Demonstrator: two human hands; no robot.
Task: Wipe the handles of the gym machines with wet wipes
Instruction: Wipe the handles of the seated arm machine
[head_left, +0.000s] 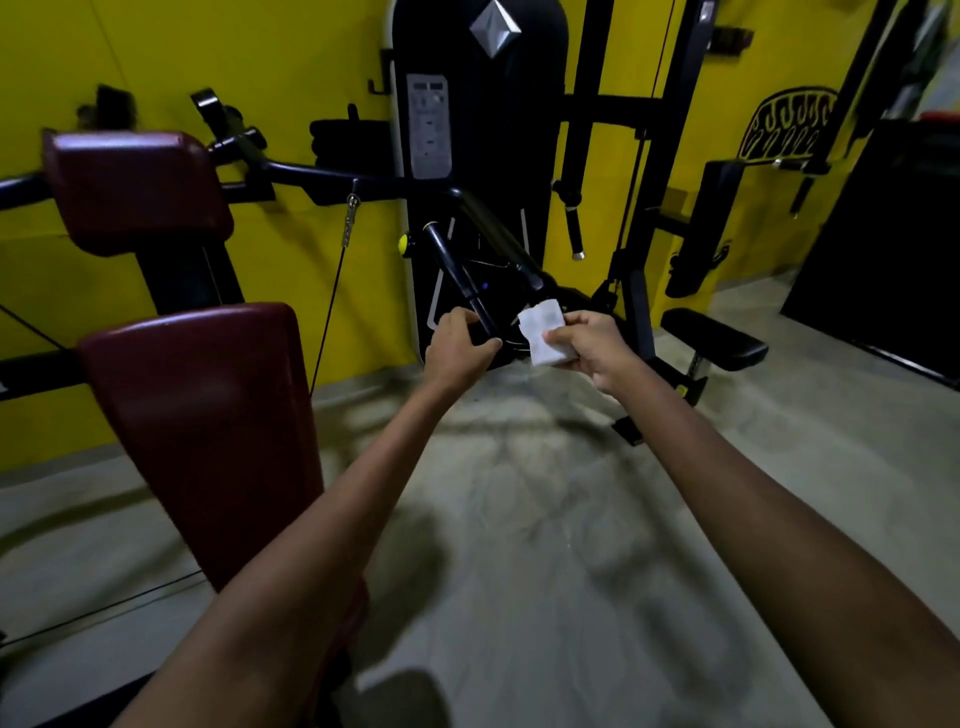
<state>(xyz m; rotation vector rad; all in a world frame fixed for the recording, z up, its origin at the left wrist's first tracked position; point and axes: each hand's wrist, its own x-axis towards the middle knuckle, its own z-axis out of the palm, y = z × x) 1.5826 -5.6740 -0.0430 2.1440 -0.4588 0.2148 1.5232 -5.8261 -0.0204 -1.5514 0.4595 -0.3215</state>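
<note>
Holding a black machine handle with the left hand while the right hand pinches a white wet wipe just beside it.

The left grip is closed around the lower end of the handle, fingers curled over the bar; the right grip is closed on the wipe, thumb on top, and the wipe stands up between the two hands, near the second handle but whether it touches the bar I cannot tell. No container shows. The picture is dark and blurred: the label on the black weight tower is unreadable. The dark red pads on the left are partly cut off by the frame and by the left forearm. A black seat stands on the grey floor at the right.
</note>
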